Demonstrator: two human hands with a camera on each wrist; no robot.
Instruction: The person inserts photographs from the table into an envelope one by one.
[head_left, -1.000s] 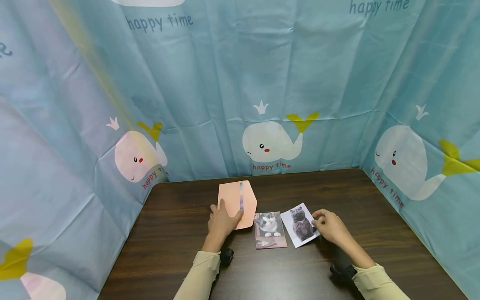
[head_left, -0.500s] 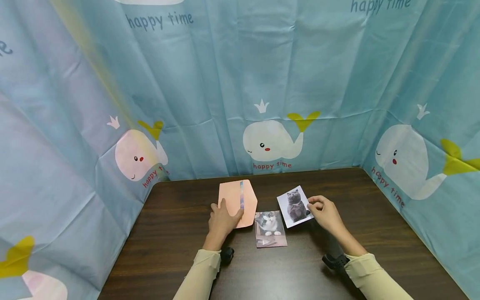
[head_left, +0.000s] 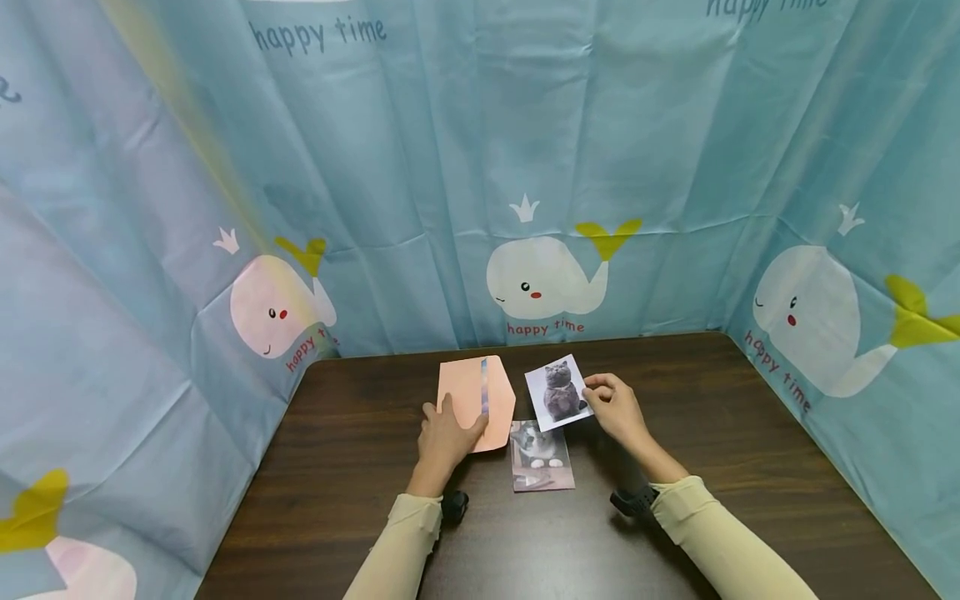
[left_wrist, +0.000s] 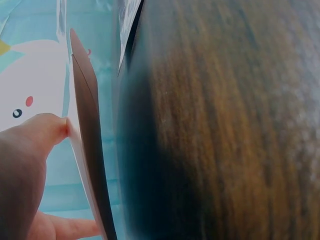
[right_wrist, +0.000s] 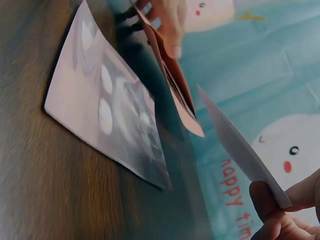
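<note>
1. Head view: on a dark wooden table (head_left: 540, 542), the left hand (head_left: 442, 442) grips a peach envelope (head_left: 467, 387), which extends toward one o'clock from it. The right hand (head_left: 619, 412) pinches the edge of a grey cat card (head_left: 559, 392) at its ten o'clock; the envelope lies beyond, at nine. A grey-and-white cat card (head_left: 542, 468) lies at the right hand's eight o'clock, partly covered in this view.
2. Left wrist view: the left thumb touches the tilted envelope, at its three o'clock.
3. Right wrist view: the grey cat card, raised edge-on, points toward eleven from the right hand's thumb and finger; the envelope's mouth gapes farther that way.
</note>
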